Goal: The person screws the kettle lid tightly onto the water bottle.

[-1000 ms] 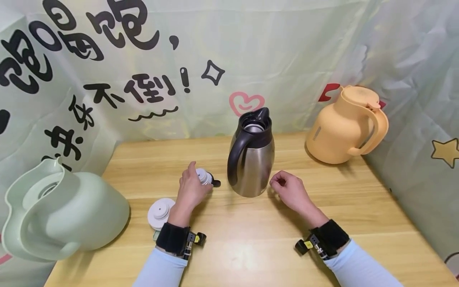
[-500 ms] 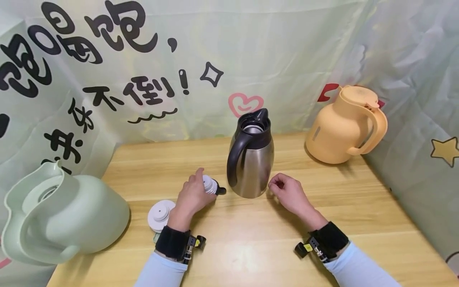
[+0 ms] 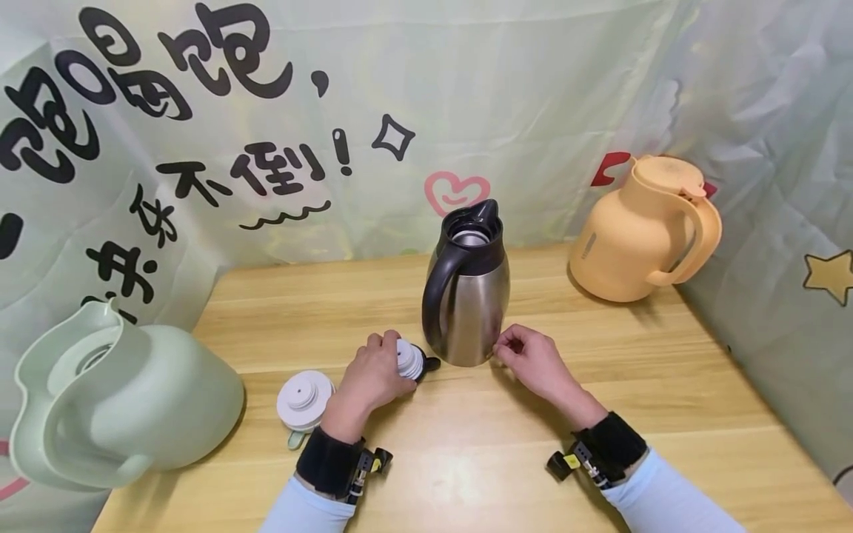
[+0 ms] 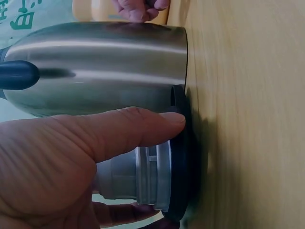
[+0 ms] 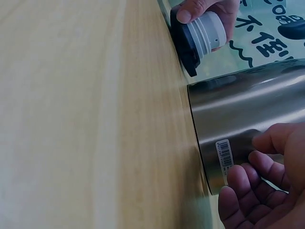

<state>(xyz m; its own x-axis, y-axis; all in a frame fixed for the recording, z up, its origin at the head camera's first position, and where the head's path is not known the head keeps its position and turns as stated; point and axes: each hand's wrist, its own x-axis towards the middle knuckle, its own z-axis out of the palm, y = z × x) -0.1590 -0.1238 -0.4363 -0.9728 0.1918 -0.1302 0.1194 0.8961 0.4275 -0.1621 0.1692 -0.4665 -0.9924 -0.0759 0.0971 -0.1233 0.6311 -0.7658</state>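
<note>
A stainless steel thermos jug (image 3: 474, 318) with a black handle and spout stands upright mid-table, its mouth uncovered. Just left of its base, my left hand (image 3: 375, 374) holds a jug lid (image 4: 180, 167) by its sides, thumb and fingers around it. The lid lies plug-up, its white threaded plug (image 3: 409, 360) on top and black rim down, close over the table. My right hand (image 3: 538, 364) is at the jug's lower right side, fingers loosely curled and holding nothing. In the right wrist view its fingertips (image 5: 259, 142) overlap the steel wall near a barcode sticker (image 5: 224, 153).
A pale green jug (image 3: 166, 392) stands at the left, its top uncovered. Between it and my left arm lies a white lid (image 3: 303, 400), plug up. An orange jug (image 3: 620, 252) with its lid on stands at the back right. Printed cloth (image 3: 533, 111) hangs behind the table.
My left hand has moved right and a little nearer to me with the lid, ending close beside the steel jug. My right hand has edged slightly toward the jug's base.
</note>
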